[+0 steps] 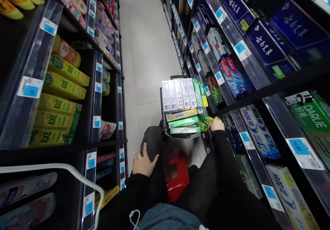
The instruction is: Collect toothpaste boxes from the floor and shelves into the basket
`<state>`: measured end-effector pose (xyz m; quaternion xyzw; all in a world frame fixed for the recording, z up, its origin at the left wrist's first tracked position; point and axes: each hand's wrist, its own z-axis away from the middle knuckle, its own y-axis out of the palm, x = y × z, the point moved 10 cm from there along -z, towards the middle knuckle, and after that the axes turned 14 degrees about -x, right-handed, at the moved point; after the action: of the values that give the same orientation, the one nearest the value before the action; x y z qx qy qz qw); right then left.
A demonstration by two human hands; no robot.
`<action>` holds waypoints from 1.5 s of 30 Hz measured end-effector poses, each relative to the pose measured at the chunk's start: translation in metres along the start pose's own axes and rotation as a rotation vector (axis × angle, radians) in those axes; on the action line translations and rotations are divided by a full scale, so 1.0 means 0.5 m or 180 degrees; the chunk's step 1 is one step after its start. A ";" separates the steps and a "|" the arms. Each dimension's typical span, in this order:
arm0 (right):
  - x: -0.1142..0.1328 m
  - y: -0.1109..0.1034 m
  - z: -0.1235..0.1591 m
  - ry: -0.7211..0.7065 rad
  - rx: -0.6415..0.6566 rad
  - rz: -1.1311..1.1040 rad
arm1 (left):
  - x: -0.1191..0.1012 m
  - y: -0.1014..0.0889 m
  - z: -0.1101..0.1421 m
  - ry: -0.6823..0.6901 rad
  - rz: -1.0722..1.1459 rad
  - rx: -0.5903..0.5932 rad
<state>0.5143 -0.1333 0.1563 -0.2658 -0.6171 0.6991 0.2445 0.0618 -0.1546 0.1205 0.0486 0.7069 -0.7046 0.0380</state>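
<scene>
I sit on a red stool (176, 180) in a shop aisle. My left hand (143, 162) rests curled over my dark-trousered knee (152, 141). My right hand (217, 124) reaches to the edge of a black basket (162, 103) and grips a green toothpaste box (206, 119). The basket holds a row of upright white toothpaste boxes (177, 95) and several green and yellow boxes lying flat (183, 123).
Shelves of toothpaste boxes (233, 73) with blue price tags run along the right. On the left, shelves carry yellow AXE packs (60, 101). A white cart handle (77, 175) curves at lower left. The pale floor (146, 48) of the aisle stretches ahead.
</scene>
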 end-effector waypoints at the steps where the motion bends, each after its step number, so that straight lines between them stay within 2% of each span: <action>1: 0.009 0.013 -0.011 0.0013 0.0070 0.0023 | 0.001 0.001 0.000 0.0009 -0.0018 -0.0004; 5: 0.014 0.048 -0.034 0.0068 0.0103 0.0083 | 0.003 0.005 0.000 0.0046 -0.0084 0.0015; 10: -0.016 0.091 -0.015 0.0045 0.0437 0.0067 | -0.001 -0.001 -0.001 0.0047 -0.0095 0.0005; 13: -0.028 0.093 -0.007 0.0057 0.0434 0.0042 | -0.003 -0.004 -0.001 0.0028 -0.0083 -0.0008; 16: -0.026 0.073 -0.007 -0.0033 0.0272 0.0131 | -0.002 -0.004 -0.001 0.0009 -0.0075 -0.0018; 19: -0.005 0.037 -0.012 -0.0420 0.0035 0.0314 | -0.002 -0.003 -0.001 0.0007 -0.0078 0.0004; 22: 0.034 0.011 -0.016 -0.1114 -0.0075 0.0499 | -0.002 -0.003 -0.001 0.0000 -0.0082 0.0033; 24: 0.058 0.009 -0.017 -0.1554 -0.0058 0.0577 | -0.002 -0.003 -0.001 -0.0005 -0.0085 0.0037; 27: 0.071 0.034 -0.023 -0.1887 0.0049 0.0562 | -0.001 -0.002 -0.001 0.0000 -0.0068 0.0034; 31: 0.067 0.104 -0.020 -0.2062 0.0374 0.0153 | 0.001 0.001 0.000 -0.0009 -0.0012 0.0009; 34: 0.047 0.150 -0.012 -0.1903 0.0587 -0.0327 | 0.002 0.003 0.000 -0.0002 0.0002 0.0017; 36: 0.034 0.165 -0.008 -0.1694 0.0583 -0.0616 | 0.001 0.003 0.000 0.0009 0.0006 0.0041; 41: -0.001 0.162 -0.003 -0.0785 0.0020 -0.1032 | -0.002 -0.002 -0.001 -0.0012 -0.0027 0.0063; 45: -0.022 0.162 0.029 -0.0097 -0.0305 -0.1036 | -0.004 -0.003 -0.001 -0.0007 -0.0038 0.0060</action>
<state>0.5116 -0.1607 0.0780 -0.1631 -0.6883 0.6240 0.3322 0.0635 -0.1542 0.1219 0.0441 0.7005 -0.7115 0.0341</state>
